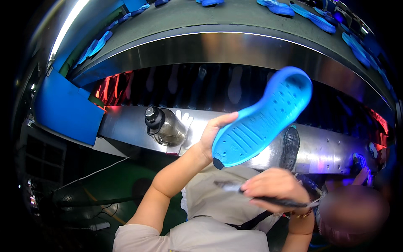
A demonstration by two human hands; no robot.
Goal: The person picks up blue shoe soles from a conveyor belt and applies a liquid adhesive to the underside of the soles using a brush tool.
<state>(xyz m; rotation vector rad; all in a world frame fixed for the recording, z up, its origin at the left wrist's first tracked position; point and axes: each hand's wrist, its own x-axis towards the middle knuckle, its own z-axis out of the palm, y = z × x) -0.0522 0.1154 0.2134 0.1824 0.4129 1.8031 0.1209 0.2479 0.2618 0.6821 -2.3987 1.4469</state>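
Observation:
My left hand (pixel 210 135) grips a bright blue shoe sole (pixel 262 122) by its left edge, above a metal ledge. The sole is tilted, with ribs and small holes facing up. A small black patch shows at its lower left end, and I cannot tell what it is. Lower right, my right hand (pixel 277 188) is closed around a brush (pixel 279 202) with a dark handle. The bristle end, blurred by motion, points left, below the sole and apart from it.
On the metal ledge (pixel 321 147) stand a dark translucent bottle (pixel 171 130), a white glove (pixel 184 119) and a dark sole-shaped thing (pixel 290 147). Blue soles (pixel 312 17) lie on the grey belt (pixel 176 25) beyond. More soles sit in the dark, red-lit gap under it. A person (pixel 352 210) is at right.

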